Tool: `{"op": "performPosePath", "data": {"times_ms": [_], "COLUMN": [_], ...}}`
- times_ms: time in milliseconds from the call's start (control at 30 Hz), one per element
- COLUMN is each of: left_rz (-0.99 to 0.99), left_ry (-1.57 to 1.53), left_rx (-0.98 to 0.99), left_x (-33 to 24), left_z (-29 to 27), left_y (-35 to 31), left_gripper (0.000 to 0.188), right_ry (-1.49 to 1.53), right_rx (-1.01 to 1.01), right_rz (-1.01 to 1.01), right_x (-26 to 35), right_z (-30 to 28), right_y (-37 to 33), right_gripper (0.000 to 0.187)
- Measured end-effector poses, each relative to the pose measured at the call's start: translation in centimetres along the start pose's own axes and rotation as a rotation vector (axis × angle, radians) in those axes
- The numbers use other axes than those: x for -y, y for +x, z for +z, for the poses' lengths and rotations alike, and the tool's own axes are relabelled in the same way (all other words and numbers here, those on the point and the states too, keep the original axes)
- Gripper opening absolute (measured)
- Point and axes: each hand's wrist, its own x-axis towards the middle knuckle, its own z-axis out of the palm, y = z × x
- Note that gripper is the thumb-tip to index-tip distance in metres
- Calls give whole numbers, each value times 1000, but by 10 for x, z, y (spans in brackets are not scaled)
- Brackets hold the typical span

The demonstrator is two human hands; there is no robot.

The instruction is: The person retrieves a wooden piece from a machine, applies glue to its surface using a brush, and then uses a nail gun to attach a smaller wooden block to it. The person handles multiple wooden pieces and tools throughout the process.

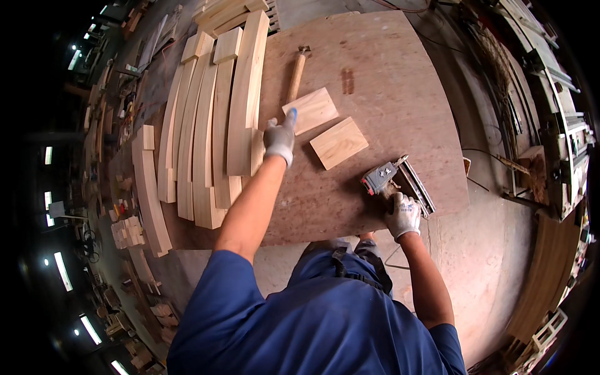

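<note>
My left hand (pixel 279 139), in a pale glove, reaches over the table between the stacked lumber and a flat wooden block (pixel 315 109). One blue-tipped digit stretches out at this block's left corner, and the others are partly hidden. I see nothing held in it. A second wooden block (pixel 339 143) lies closer to me. At the near right edge of the table my right hand (pixel 403 215), also gloved, is closed around the handle of a nail gun (pixel 381 178). The gun has a grey and red body and a long metal magazine.
Long curved wooden beams (pixel 247 94) lie side by side on the left, some with short blocks on top. A hammer (pixel 296 78) rests beyond the first block on the brown plywood tabletop (pixel 400 81). Metal framing (pixel 562 106) stands on the right, and cables cross the floor.
</note>
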Motion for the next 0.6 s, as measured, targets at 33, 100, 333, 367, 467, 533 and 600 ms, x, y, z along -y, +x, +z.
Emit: {"op": "performPosePath", "data": {"times_ms": [33,100,333,367,467,533,600], "left_rz": [205,527,631,359,-378,-530,-554], "left_ry": [228,450,914,476,-924,-1190,-1239], "left_rx": [-197,116,290,468,928,1143,1238], "left_x": [12,24,31,37,48,34,20], "left_z": [5,10,40,41,41,39,36], "left_y": [-16,-49,-86,-78,-59,-71,-79], "left_gripper": [98,104,104,96,66,68,70], "right_ry": [9,3,3,2,-2,4,5], "right_rx": [-2,-6,55,57,77,75,71], "right_rz": [4,17,35,39,40,45,48], "right_x": [-1,-1,2,2,4,5,3], "right_z": [1,-1,-5,-5,-10,-10,-9], "right_y": [0,1,1,1,1,1,0], "right_gripper": [38,38,46,46,47,47,46]}}
